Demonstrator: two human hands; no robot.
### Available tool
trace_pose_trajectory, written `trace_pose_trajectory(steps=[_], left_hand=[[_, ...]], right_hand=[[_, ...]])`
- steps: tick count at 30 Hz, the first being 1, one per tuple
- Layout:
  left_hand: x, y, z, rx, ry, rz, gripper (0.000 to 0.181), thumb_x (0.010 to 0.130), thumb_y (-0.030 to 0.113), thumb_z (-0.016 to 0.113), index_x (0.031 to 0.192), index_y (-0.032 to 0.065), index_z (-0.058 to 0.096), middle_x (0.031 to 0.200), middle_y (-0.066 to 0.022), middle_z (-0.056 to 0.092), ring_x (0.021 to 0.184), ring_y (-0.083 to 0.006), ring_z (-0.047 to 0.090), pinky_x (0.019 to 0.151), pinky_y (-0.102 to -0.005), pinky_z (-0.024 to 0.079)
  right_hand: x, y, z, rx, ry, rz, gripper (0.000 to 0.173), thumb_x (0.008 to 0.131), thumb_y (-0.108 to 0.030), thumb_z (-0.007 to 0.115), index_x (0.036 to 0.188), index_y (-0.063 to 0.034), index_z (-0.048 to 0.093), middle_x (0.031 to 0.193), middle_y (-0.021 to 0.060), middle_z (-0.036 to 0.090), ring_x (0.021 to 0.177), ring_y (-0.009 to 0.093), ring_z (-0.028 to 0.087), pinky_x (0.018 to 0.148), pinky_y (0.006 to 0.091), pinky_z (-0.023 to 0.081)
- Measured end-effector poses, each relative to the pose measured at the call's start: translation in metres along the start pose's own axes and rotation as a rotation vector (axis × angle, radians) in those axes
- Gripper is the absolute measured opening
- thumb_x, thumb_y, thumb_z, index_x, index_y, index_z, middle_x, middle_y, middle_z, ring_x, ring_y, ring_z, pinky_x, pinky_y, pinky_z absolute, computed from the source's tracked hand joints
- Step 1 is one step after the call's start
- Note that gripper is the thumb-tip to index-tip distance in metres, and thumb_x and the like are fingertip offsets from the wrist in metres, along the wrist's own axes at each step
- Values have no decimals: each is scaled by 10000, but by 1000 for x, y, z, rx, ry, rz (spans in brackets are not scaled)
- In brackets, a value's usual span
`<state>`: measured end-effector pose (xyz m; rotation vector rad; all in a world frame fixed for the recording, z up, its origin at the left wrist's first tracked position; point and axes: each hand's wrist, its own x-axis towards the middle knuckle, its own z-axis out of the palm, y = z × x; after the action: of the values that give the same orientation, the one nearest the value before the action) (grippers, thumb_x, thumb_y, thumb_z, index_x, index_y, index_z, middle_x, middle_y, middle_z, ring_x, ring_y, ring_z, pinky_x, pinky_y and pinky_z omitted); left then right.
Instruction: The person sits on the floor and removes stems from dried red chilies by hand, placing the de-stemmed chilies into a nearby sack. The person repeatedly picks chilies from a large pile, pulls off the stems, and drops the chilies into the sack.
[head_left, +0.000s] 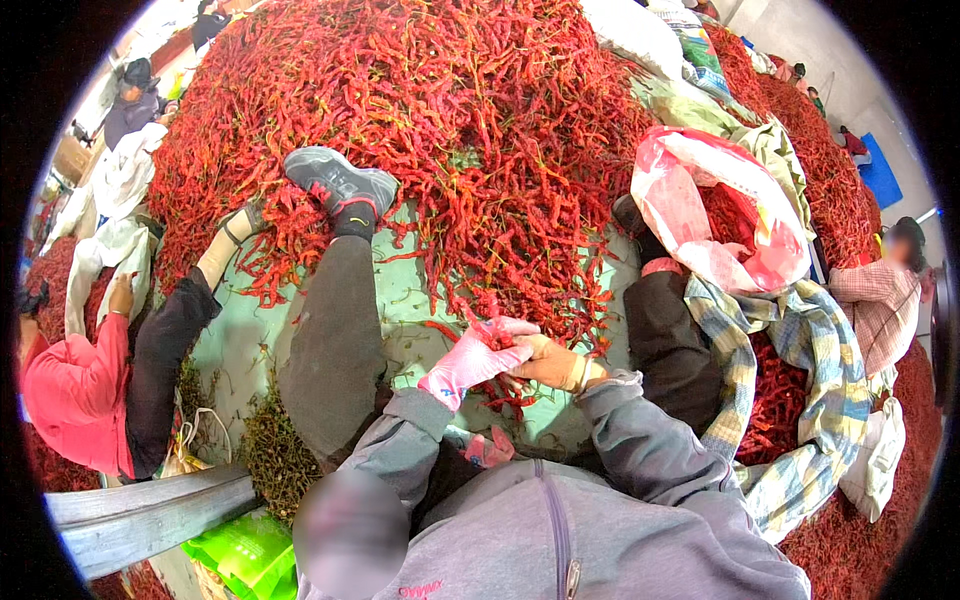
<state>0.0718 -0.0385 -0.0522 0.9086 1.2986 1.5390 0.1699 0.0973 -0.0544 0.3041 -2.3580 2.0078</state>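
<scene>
My left hand (474, 360), in a pink-and-white glove, is closed around some red chili peppers (496, 331) whose tips stick out above its fingers. My right hand (553, 363), ungloved or in a tan glove, meets it, with its fingertips at the same peppers; whether it grips any is hard to tell. Both hands are over a pale green sheet (409, 300), between my outstretched legs. A large heap of red chili peppers (450, 97) spreads beyond them, and a few more peppers hang or lie just below my hands.
An open pink-and-white sack (667, 202) and a plaid sack (832, 360), both with peppers inside, stand at right. A pile of green stems (281, 457), a wooden beam (150, 510) and a green bag (251, 559) are at lower left. Other people sit on both sides.
</scene>
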Motion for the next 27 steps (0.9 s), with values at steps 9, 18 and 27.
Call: trace_pose_trajectory(steps=[9, 18, 27], left_hand=[[-7, 5, -13, -15, 258, -95, 211, 915, 249, 483, 877, 78, 600, 817, 24, 604, 687, -45, 546, 527, -186, 398], [0, -8, -1, -145, 410, -158, 169, 879, 236, 543, 808, 93, 601, 567, 76, 459, 474, -22, 386, 416, -195, 282], [-12, -4, 2, -80, 393, -173, 315, 910, 334, 474, 858, 46, 591, 785, -12, 614, 584, -69, 532, 424, -195, 402]], right_hand=[[-9, -18, -11, 324, 210, 433, 320, 855, -202, 591, 1115, -23, 541, 957, 19, 601, 825, 102, 559, 702, 242, 461], [-13, -31, -2, -874, 478, 192, 180, 726, -121, 622, 899, -72, 635, 868, 122, 634, 826, 284, 610, 737, 369, 496], [-18, -16, 8, -487, 327, 358, 172, 768, -82, 594, 927, -17, 596, 826, 144, 626, 767, 282, 612, 678, 362, 488]])
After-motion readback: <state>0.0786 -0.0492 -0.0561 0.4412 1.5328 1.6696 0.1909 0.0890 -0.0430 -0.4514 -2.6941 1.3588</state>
